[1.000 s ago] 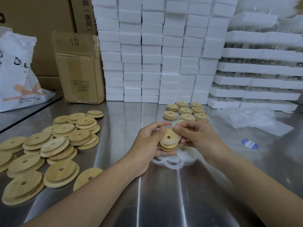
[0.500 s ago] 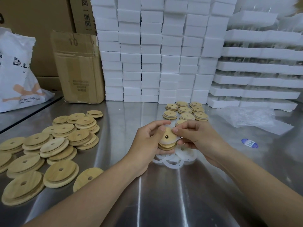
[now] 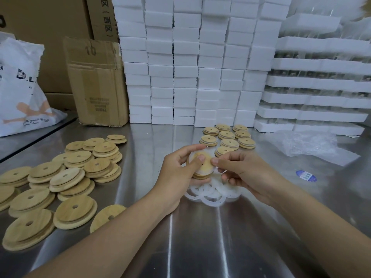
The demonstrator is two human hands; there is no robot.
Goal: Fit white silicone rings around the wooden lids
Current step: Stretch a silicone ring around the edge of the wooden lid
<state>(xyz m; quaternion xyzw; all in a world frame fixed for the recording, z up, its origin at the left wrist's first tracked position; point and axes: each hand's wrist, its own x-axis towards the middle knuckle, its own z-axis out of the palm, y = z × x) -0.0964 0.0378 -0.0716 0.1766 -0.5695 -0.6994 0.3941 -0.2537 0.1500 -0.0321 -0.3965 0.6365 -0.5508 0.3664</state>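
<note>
Left thumb slides in now: half a second ago it sat at the edge with the centre hole showing, and now it lies flat across the top face and covers that hole. The right thumb tip has crept up to the right rim, while both hands stay over the same spot.

Nearest, two bare forearms reach in over the shiny stainless-steel table. Just past them, loose white silicone rings lie overlapping in a small heap on the steel, right under the hands.

Above that heap the left hand grips the round wooden lid, fingers curled round its far and lower edges, thumb pressing on top. A white silicone ring shows along the lid's rim. The right hand pinches that rim from the right, thumb and forefinger close together and the other fingers curled below. Whether the ring is seated all the way round I cannot tell, as the fingers hide part of it.

Off to the left, bare wooden lids with centre holes lie in a loose, overlapping spread. Just beyond the hands, ringed wooden lids stand in short, neat stacks. To the right there is a small blue oval sticker, then a crumpled clear plastic bag.

At the back, a worn brown cardboard box stands left of a wall of stacked white foam blocks, with a white printed plastic bag at the far left.
</note>
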